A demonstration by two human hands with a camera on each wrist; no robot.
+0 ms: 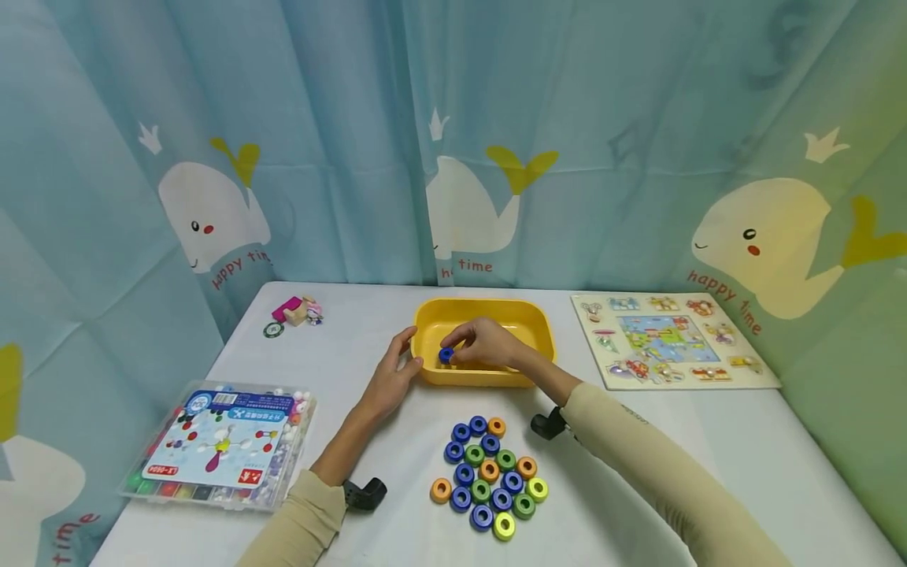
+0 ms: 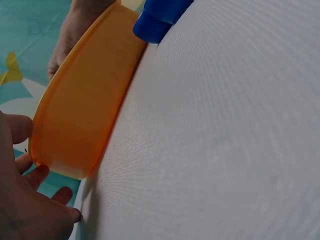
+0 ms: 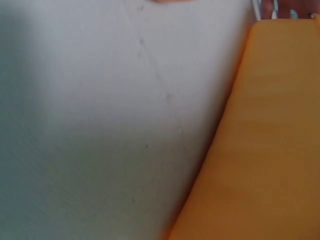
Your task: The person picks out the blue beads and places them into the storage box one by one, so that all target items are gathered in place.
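A yellow plastic basin (image 1: 482,379) stands on the table in the head view. My left hand (image 1: 391,376) rests against its left end, with the thumb and fingertips touching the rim and outer wall. In the left wrist view, the fingers of that hand spread beside the basin's corner. Over the inside of the basin, my right hand (image 1: 487,343) pinches a blue ring (image 1: 446,355) between thumb and fingers. In front of the basin lie several thick rings in blue (image 1: 482,517), orange (image 1: 441,491), green (image 1: 524,505) and yellow (image 1: 505,526). The right wrist view shows mostly the basin's wall (image 3: 265,130).
At the left is a clear box (image 1: 220,445) of colored pieces with a printed label. Behind it lie a small figure (image 1: 312,313) and a green round token (image 1: 272,330). A wooden picture puzzle board (image 1: 676,342) lies at the right, and a whale-print curtain (image 1: 340,157) hangs behind.
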